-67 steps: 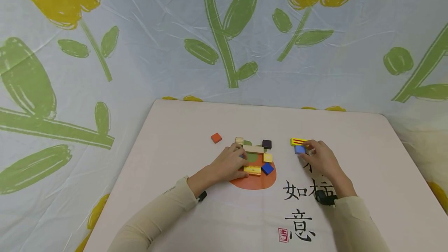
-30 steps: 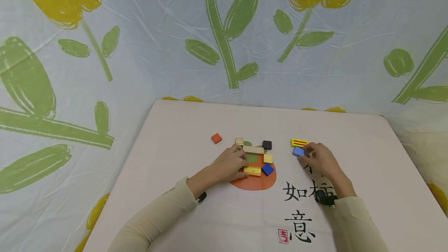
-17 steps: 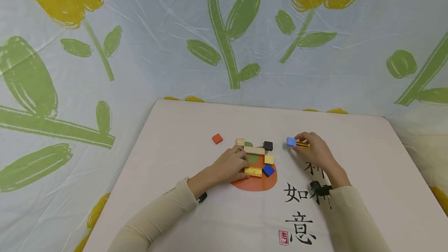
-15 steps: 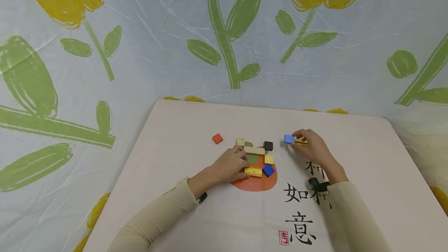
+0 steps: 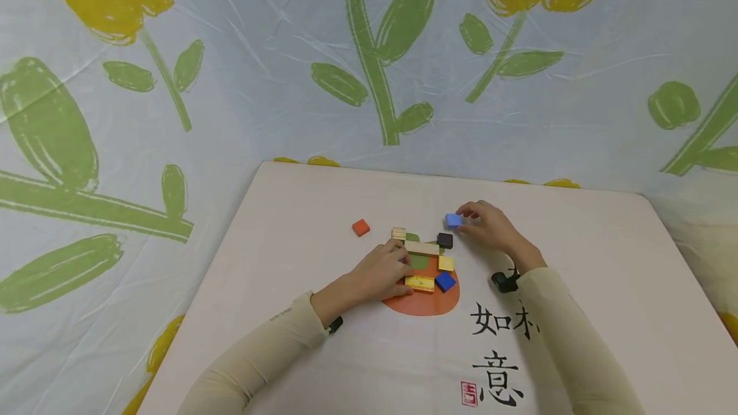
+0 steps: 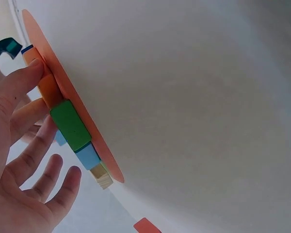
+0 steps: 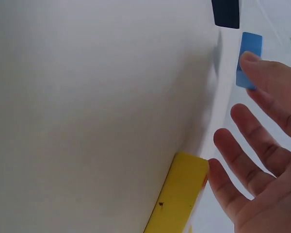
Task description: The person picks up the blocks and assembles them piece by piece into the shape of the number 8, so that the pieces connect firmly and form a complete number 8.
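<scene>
My right hand (image 5: 489, 228) pinches a light blue block (image 5: 453, 221) between thumb and index finger, raised near a black block (image 5: 445, 240); its other fingers are spread in the right wrist view. My left hand (image 5: 375, 273) rests at the left side of a ring of blocks, its thumb at an orange block (image 6: 51, 91) and fingers beside a green block (image 6: 72, 126). Another light blue block (image 6: 88, 156) continues that row. A yellow block (image 5: 419, 284), a dark blue block (image 5: 445, 282), a pale yellow block (image 5: 446, 263) and a long wooden block (image 5: 422, 248) form other sides.
The ring lies over an orange shape (image 5: 423, 306) printed on the pale table (image 5: 311, 203). A red-orange block (image 5: 360, 227) lies apart at the left. A yellow block (image 7: 179, 194) lies below the right hand, hidden in the head view. Flowered cloth (image 5: 248, 95) hangs behind.
My right hand has turned the light blue block, picked it up from beside the striped yellow block and carried it left, close to the black block. My left hand has stayed in place.
</scene>
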Available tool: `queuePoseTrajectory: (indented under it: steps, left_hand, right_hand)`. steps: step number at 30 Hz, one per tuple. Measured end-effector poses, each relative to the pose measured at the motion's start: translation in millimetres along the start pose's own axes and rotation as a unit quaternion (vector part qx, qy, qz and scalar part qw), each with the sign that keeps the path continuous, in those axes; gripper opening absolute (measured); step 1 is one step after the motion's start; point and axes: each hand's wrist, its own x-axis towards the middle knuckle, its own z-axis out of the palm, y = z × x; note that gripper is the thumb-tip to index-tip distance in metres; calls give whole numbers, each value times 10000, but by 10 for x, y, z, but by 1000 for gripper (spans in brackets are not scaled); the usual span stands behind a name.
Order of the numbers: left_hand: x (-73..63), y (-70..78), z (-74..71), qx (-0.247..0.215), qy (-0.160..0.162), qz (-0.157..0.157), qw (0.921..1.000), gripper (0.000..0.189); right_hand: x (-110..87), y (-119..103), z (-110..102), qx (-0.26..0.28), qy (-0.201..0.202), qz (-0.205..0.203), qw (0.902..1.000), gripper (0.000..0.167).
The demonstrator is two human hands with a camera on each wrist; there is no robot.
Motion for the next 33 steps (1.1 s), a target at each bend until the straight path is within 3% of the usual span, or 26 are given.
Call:
queuePoseTrajectory:
  steps: [16,33]
  left_hand:
    - [0,-2,19,216,66,61,9997,39]
    - [-19,16,-22,180,-31,-1,9998,40]
  right_hand:
    - [119,79,73,-280,-313,-642,9971,29]
    - [120,37,73,-430,-310,-848,9950,32]
